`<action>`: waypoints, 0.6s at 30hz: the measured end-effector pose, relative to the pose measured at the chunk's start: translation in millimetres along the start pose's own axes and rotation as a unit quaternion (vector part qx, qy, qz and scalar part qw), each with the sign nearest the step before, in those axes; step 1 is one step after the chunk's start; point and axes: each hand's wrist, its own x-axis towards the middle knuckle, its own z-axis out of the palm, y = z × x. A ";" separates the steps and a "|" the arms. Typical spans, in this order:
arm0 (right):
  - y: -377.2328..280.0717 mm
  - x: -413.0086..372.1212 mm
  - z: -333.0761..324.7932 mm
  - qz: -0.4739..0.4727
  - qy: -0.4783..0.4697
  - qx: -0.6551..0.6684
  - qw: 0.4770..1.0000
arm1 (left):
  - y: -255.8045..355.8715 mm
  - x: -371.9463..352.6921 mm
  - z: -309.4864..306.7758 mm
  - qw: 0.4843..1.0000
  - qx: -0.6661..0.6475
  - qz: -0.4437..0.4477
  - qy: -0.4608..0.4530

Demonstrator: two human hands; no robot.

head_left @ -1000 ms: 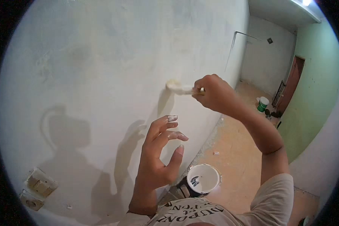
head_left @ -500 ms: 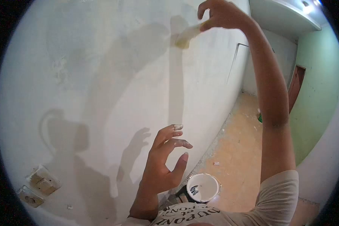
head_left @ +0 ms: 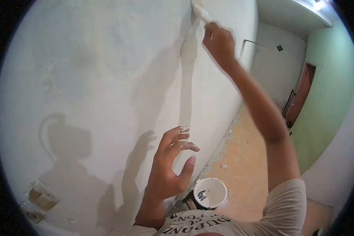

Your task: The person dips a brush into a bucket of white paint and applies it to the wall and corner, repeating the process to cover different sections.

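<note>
My right hand [head_left: 220,41] is raised against the upper part of the white wall [head_left: 106,78], its fingers wrapped round a paintbrush [head_left: 201,11]. The brush's pale, wet-looking head points up and left at the wall, and its tip runs close to the top edge of the view. Lower down, my left hand [head_left: 170,167] is held up in front of the wall with fingers bent and apart, holding nothing. White paint smears mark its fingertips. Below it stands a white bucket [head_left: 211,192] with a dark-marked inside.
Two wall sockets or switch boxes [head_left: 43,195] are set low at the left. Orange floor [head_left: 244,149] runs along the wall's foot, with a small scrap [head_left: 224,166] on it. A green wall [head_left: 326,98] and a reddish door [head_left: 303,94] stand to the right.
My right hand has come down and turned, so the brush now points upward instead of down and left. My left hand has stayed almost in place, still open.
</note>
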 end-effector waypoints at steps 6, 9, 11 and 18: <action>-31.1 -108.8 -9.4 0.043 0.007 0.120 0.992 | -0.9 -3.6 4.3 0.999 -0.033 -0.033 -0.011; -36.4 -145.4 -41.1 0.077 -0.086 0.116 0.986 | -3.9 -3.7 2.7 1.000 -0.010 -0.006 -0.028; -32.2 -150.8 -63.8 0.086 -0.141 0.131 0.978 | -2.2 -1.7 0.4 0.999 0.020 0.018 -0.045; 45.3 -57.2 -89.3 -0.092 -0.403 0.087 0.906 | -6.2 -4.5 8.2 0.995 -0.088 -0.021 -0.034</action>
